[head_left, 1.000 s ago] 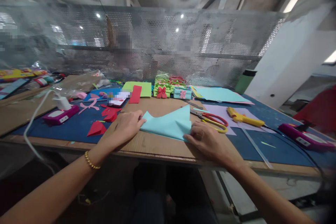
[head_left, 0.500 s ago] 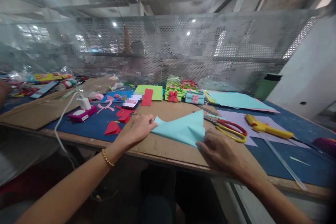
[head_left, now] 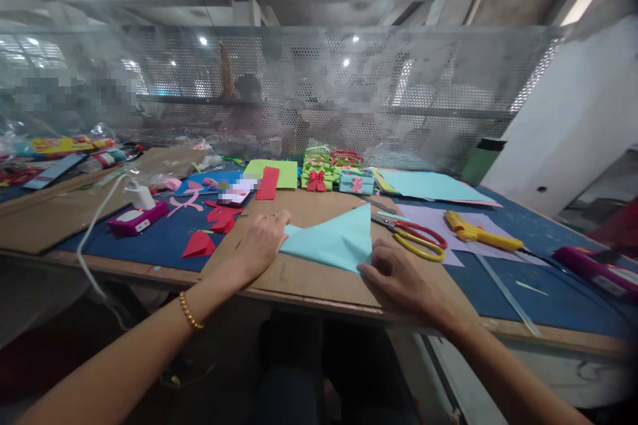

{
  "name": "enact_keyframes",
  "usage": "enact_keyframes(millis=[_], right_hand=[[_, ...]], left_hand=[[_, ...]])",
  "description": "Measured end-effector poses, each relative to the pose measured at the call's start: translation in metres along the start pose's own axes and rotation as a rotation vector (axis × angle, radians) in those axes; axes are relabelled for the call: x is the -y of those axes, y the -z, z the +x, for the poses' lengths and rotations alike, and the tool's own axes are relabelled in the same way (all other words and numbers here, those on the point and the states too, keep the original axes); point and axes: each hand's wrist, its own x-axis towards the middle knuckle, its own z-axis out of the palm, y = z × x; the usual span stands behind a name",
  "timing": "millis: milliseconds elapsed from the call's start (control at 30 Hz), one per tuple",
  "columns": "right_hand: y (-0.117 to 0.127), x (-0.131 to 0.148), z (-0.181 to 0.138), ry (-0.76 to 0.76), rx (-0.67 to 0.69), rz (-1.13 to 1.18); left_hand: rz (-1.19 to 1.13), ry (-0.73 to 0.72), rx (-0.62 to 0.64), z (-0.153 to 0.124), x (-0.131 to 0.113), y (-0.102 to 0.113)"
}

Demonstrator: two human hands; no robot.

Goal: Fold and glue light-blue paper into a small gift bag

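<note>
A light blue sheet of paper (head_left: pixel 335 241), folded into a triangle, lies on a brown cardboard board (head_left: pixel 299 275). My left hand (head_left: pixel 262 242) rests on the sheet's left corner, fingers bent and pressing down. At the sheet's right edge my right hand (head_left: pixel 399 273) presses the fold with curled fingers. A gold bead bracelet (head_left: pixel 190 311) circles my left wrist.
Red-and-yellow scissors (head_left: pixel 413 238) and a yellow glue gun (head_left: pixel 476 234) lie right of the sheet. Small paper gift boxes (head_left: pixel 329 174), green and red paper pieces (head_left: pixel 269 176), red cut-outs (head_left: pixel 209 226) and a purple device (head_left: pixel 132 219) sit behind and left. A perforated metal screen (head_left: pixel 319 86) backs the table.
The paper has been pressed flatter into a sharper triangle. My left hand slid slightly onto its left corner, and my right hand stays at the right edge. The view shifted a little.
</note>
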Motion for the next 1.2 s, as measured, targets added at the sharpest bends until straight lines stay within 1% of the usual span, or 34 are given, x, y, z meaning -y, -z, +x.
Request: enact_keyframes(millis=[133, 267, 333, 467, 667, 833, 1067, 1200], right_hand=[[0.001, 0.003, 0.000, -0.028, 0.024, 0.000], [0.002, 0.005, 0.000, -0.023, 0.007, 0.005], [0.002, 0.005, -0.001, -0.013, -0.001, 0.009], [0.003, 0.004, -0.001, -0.002, -0.009, 0.010], [0.005, 0.007, -0.001, -0.006, 0.026, 0.007], [0.006, 0.010, -0.001, -0.006, -0.001, -0.010], [0.008, 0.010, 0.001, -0.077, 0.059, 0.056], [0.010, 0.015, 0.001, -0.099, 0.055, 0.030]], left_hand=[[-0.036, -0.117, 0.010, 0.001, 0.002, -0.003], [-0.083, -0.161, -0.019, -0.003, 0.000, 0.004], [-0.072, -0.139, -0.015, -0.005, -0.005, 0.010], [-0.031, -0.085, 0.047, -0.004, -0.012, 0.018], [-0.063, -0.083, 0.066, -0.002, -0.009, 0.011], [-0.077, -0.079, 0.083, -0.002, -0.008, 0.011], [-0.071, -0.075, 0.107, 0.000, -0.007, 0.010], [-0.073, -0.047, 0.142, 0.001, -0.006, 0.007]])
